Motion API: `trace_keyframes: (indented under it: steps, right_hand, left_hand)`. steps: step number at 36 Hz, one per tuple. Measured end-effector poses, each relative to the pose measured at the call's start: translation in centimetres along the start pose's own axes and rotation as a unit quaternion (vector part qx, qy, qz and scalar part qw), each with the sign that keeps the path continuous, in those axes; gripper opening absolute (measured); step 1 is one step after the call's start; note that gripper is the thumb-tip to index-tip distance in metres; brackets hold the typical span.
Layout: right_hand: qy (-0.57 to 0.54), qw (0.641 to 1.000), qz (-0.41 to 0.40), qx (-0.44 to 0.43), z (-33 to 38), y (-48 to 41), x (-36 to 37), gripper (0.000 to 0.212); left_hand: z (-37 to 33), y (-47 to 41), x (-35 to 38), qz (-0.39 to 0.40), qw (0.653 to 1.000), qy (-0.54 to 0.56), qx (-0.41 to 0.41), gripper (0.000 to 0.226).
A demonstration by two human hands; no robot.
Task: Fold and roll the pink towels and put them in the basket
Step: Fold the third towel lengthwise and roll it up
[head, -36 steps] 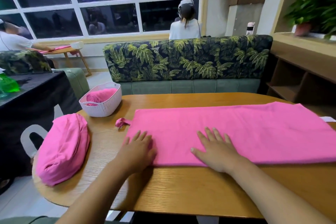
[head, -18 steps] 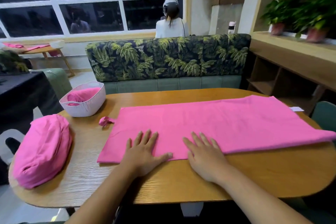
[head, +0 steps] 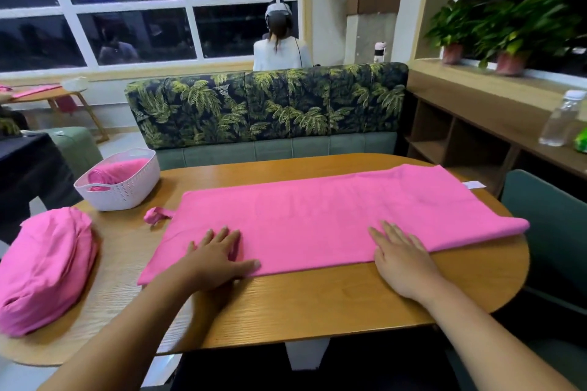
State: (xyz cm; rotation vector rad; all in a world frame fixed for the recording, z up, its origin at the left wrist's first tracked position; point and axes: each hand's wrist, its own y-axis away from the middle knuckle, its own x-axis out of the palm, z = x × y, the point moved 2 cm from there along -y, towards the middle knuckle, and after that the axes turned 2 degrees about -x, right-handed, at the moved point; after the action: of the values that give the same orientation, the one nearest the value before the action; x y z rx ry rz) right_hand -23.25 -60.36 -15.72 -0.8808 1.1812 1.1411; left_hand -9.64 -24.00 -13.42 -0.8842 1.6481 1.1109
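Two potted plants (head: 508,38) stand on the sill in the upper right of the frame, with a clear bottle (head: 559,119) on the shelf below them. A leaf-patterned sofa (head: 270,101) runs across the middle, and a person (head: 279,47) sits behind it, seen from the back. A green chair (head: 552,232) stands at the table's right end. On the wooden table (head: 317,305), a heap of pink towels (head: 44,267) fills the lower left. Just above it stands the white basket (head: 127,194), with a rolled pink towel (head: 117,171) inside. The pink towel (head: 317,216) being worked lies flat and smooth across the table's middle as a long folded band. Its small loop (head: 155,216) sticks out at the left end beside the basket, a white label (head: 473,184) shows at the far right corner, and its right end hangs slightly over the table edge. The left hand (head: 216,260) lies flat on the towel's near left part, fingers close together and thumb stretched out along the near edge. The right hand (head: 403,260) lies flat at the near edge further right, fingers slightly spread. Half a second ago the hands lay side by side; the right one has since slid rightward, so they are now well apart.
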Motion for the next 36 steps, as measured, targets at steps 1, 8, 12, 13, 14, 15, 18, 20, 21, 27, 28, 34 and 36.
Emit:
trace_keyframes:
  steps: [1,8,12,13,14,15,18,20,21,27,28,34,36]
  right_hand:
    - [0.0,1.0,0.003,0.002,0.1,0.0,0.0,0.06]
    - [-0.008,1.0,0.005,0.021,1.9,0.2,0.6,0.071]
    - [-0.013,1.0,0.003,0.024,2.2,0.3,0.7,0.074]
    - [-0.017,1.0,0.006,0.018,2.4,0.3,0.7,0.074]
    - [-0.019,1.0,0.009,0.011,2.6,0.5,0.8,0.075]
    - [-0.021,1.0,0.009,0.003,2.9,0.7,0.9,0.075]
    - [-0.026,1.0,0.004,-0.006,3.8,1.3,1.2,0.076]
    - [-0.034,0.999,0.0,-0.001,4.2,1.7,1.3,0.074]
    - [-0.039,0.999,-0.003,0.005,4.1,1.9,1.3,0.074]
    - [-0.057,0.996,-0.018,0.068,-0.3,2.4,0.0,0.068]
    - [-0.059,0.995,-0.018,0.075,-1.2,2.6,-0.3,0.066]
    - [-0.076,0.993,-0.049,0.071,-4.1,2.5,-1.7,0.057]
    - [-0.067,0.994,-0.062,0.066,-4.6,1.9,-2.1,0.053]
  left_hand:
    - [-1.5,-0.2,-0.1,-0.023,1.0,-0.003,0.002,0.098]
    - [-12.3,-1.5,2.9,-0.08,0.993,0.061,0.064,0.082]
    - [-10.5,-2.1,3.9,-0.088,0.994,0.011,0.066,0.098]
    - [-9.8,-2.2,3.8,-0.088,0.994,0.007,0.069,0.1]
    - [-8.9,-2.3,3.7,-0.085,0.994,0.004,0.069,0.103]
    - [-8.0,-2.3,3.6,-0.082,0.994,0.0,0.066,0.105]
    - [-6.1,-2.0,3.2,-0.07,0.996,-0.013,0.058,0.113]
    - [-5.6,-1.6,3.1,-0.064,0.996,-0.017,0.053,0.115]
    - [-5.5,-1.5,3.1,-0.061,0.997,-0.017,0.051,0.115]
    - [-5.8,-1.7,2.8,-0.028,0.998,-0.026,0.044,0.126]
    - [-5.9,-1.7,2.7,-0.02,0.998,-0.032,0.04,0.126]
    - [-8.5,-3.0,1.4,-0.026,0.997,-0.042,0.066,0.125]
    - [-10.0,-4.1,1.5,-0.056,0.991,-0.04,0.114,0.116]
